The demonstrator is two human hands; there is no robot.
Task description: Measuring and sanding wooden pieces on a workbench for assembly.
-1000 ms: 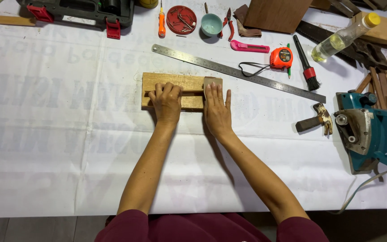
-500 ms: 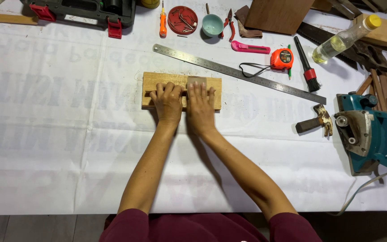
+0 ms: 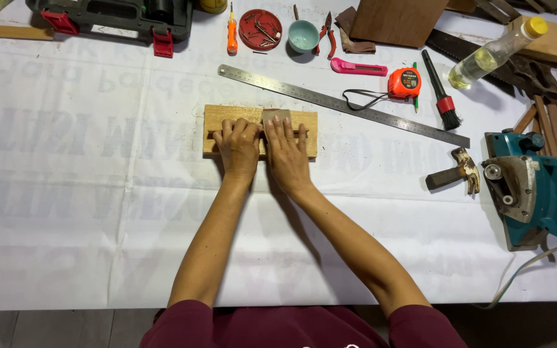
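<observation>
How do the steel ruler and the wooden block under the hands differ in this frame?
The steel ruler is long, thin and grey; the wooden block is short, thick and tan. The ruler lies diagonally across the white table cover, while the block lies square to the table edge. The ruler is untouched, whereas the left hand and right hand press on the block, the right over a small grey sanding pad. Both lie flat on the cover.

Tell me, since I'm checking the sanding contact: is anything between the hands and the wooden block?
Under the right hand, a small grey-brown pad, likely sandpaper, lies between fingers and wooden block. The left hand rests directly on the block; nothing visible lies between.
</observation>
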